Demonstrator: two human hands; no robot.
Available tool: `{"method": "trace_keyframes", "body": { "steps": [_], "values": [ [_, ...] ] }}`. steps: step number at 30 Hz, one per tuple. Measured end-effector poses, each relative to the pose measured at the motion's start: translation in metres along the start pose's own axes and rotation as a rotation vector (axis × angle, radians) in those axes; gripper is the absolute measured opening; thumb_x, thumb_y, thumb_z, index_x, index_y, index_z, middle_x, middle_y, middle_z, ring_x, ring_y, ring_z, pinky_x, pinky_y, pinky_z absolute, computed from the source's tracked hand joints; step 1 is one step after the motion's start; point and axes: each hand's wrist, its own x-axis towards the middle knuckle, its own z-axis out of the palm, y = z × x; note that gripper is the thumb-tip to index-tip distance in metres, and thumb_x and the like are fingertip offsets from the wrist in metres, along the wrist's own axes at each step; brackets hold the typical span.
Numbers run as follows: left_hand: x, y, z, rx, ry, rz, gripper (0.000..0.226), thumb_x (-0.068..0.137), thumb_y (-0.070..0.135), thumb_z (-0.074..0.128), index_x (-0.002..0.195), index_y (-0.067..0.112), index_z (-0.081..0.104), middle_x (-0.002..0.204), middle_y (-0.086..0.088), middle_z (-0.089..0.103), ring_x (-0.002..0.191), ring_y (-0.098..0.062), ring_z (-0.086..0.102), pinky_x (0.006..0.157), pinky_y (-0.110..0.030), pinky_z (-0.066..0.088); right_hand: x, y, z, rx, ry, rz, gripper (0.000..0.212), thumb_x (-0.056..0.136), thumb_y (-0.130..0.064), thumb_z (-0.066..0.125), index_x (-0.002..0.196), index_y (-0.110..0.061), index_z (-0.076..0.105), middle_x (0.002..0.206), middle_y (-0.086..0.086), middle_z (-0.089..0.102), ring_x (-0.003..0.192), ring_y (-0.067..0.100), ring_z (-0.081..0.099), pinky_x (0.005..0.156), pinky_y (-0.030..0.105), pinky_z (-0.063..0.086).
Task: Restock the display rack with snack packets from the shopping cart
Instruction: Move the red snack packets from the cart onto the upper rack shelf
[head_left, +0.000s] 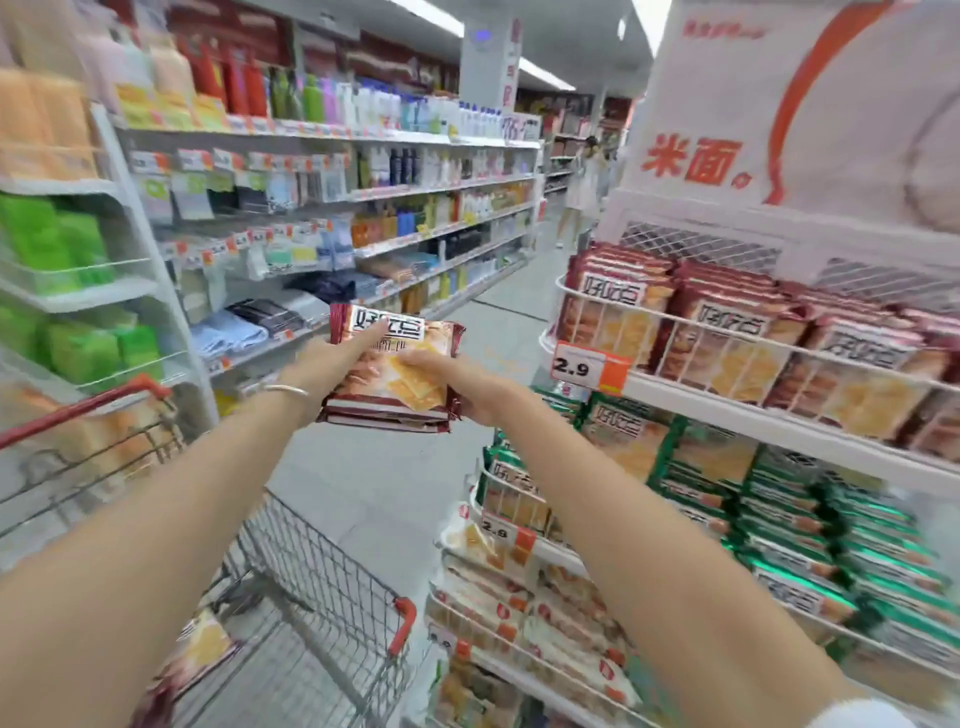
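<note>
Forearms (156, 499) reach forward; left hand (332, 364) and right hand (470, 389) each grip a side of a stack of red snack packets (395, 382), mid-air between shopping cart (332, 564) and display rack (701, 402), touching neither.

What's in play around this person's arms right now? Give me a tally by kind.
Hands: 2, left hand and right hand
Stack of dark red snack packets, gripped by both: 1
Grey wire shopping cart: 1
Silver bracelet: 1
Total: 5
</note>
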Motion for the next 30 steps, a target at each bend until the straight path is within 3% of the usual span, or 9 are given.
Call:
{"method": "trace_keyframes", "body": {
  "steps": [4, 6, 9, 10, 14, 17, 20, 25, 30],
  "values": [
    [0.007, 0.075, 0.062, -0.018, -0.129, 0.187, 0.045, 0.08, 0.056, 0.075, 0.097, 0.014, 0.073, 0.09, -0.006, 0.078, 0.07, -0.013, 0.073, 0.072, -0.024, 0.059, -0.05, -0.031, -0.08, -0.045, 0.206, -0.079, 0.091, 0.054, -0.077, 0.078, 0.126, -0.022, 0.065, 0.122, -0.005, 0.07, 0.117, 0.017, 0.063, 0.11, 0.044, 0.04],
    [0.007, 0.114, 0.097, 0.005, -0.184, 0.258, 0.046, 0.081, 0.056, 0.074, 0.095, 0.013, 0.071, 0.072, 0.003, 0.077, 0.062, -0.006, 0.071, 0.061, -0.019, 0.057, -0.072, -0.043, -0.122, -0.021, 0.316, -0.12, 0.102, 0.048, -0.08, 0.08, 0.129, -0.02, 0.063, 0.124, -0.004, 0.07, 0.118, 0.019, 0.063, 0.109, 0.046, 0.041],
    [0.01, 0.165, 0.153, -0.008, -0.23, 0.329, 0.097, 0.054, 0.084, 0.076, 0.113, 0.007, 0.068, 0.084, -0.002, 0.078, 0.077, -0.014, 0.075, 0.076, -0.03, 0.061, -0.107, -0.057, -0.184, -0.021, 0.438, -0.186, 0.105, 0.046, -0.08, 0.081, 0.128, -0.016, 0.064, 0.12, -0.003, 0.072, 0.114, 0.019, 0.066, 0.106, 0.045, 0.045],
    [0.009, 0.178, 0.171, 0.008, -0.237, 0.365, 0.108, 0.049, 0.088, 0.074, 0.116, 0.005, 0.067, 0.09, -0.005, 0.078, 0.082, -0.017, 0.075, 0.08, -0.032, 0.061, -0.119, -0.06, -0.203, -0.036, 0.474, -0.206, 0.102, 0.049, -0.078, 0.081, 0.127, -0.015, 0.064, 0.117, -0.002, 0.073, 0.11, 0.018, 0.067, 0.105, 0.043, 0.047],
    [0.001, 0.221, 0.249, 0.0, -0.313, 0.465, 0.071, 0.084, 0.062, 0.067, 0.121, 0.002, 0.059, 0.079, -0.001, 0.073, 0.055, -0.002, 0.067, 0.046, -0.011, 0.048, -0.153, -0.068, -0.272, -0.041, 0.538, -0.266, 0.061, 0.073, -0.058, 0.079, 0.117, -0.016, 0.07, 0.107, -0.001, 0.076, 0.102, 0.016, 0.072, 0.102, 0.039, 0.051],
    [0.011, 0.24, 0.296, -0.014, -0.317, 0.479, 0.119, 0.053, 0.089, 0.069, 0.134, 0.004, 0.053, 0.111, -0.007, 0.072, 0.091, -0.019, 0.071, 0.08, -0.029, 0.058, -0.16, -0.066, -0.32, -0.028, 0.55, -0.292, 0.042, 0.083, -0.048, 0.075, 0.109, -0.015, 0.071, 0.107, 0.002, 0.076, 0.103, 0.02, 0.071, 0.103, 0.039, 0.051],
    [0.04, 0.249, 0.336, -0.005, -0.326, 0.489, 0.096, 0.054, 0.09, 0.067, 0.103, 0.007, 0.065, 0.097, -0.018, 0.074, 0.085, -0.025, 0.072, 0.089, -0.037, 0.054, -0.145, -0.062, -0.367, -0.07, 0.657, -0.274, 0.077, 0.058, -0.068, 0.084, 0.111, -0.014, 0.069, 0.108, 0.0, 0.076, 0.103, 0.021, 0.071, 0.102, 0.045, 0.05],
    [0.052, 0.263, 0.38, -0.025, -0.264, 0.521, 0.074, 0.078, 0.068, 0.07, 0.122, 0.009, 0.062, 0.103, -0.003, 0.069, 0.098, -0.022, 0.066, 0.092, -0.032, 0.049, -0.067, -0.033, -0.452, -0.069, 0.698, -0.341, 0.132, 0.039, -0.078, 0.085, 0.146, -0.016, 0.038, 0.139, 0.005, 0.058, 0.122, 0.024, 0.061, 0.102, 0.049, 0.05],
    [0.084, 0.244, 0.4, 0.083, -0.461, 0.33, 0.082, 0.053, 0.076, 0.081, 0.104, 0.013, 0.069, 0.099, -0.01, 0.076, 0.098, -0.023, 0.069, 0.097, -0.042, 0.053, -0.069, -0.03, -0.456, -0.24, 0.512, -0.166, 0.083, 0.063, -0.051, 0.089, 0.132, -0.018, 0.058, 0.128, 0.0, 0.066, 0.119, 0.018, 0.061, 0.105, 0.037, 0.047]
  ]
}}
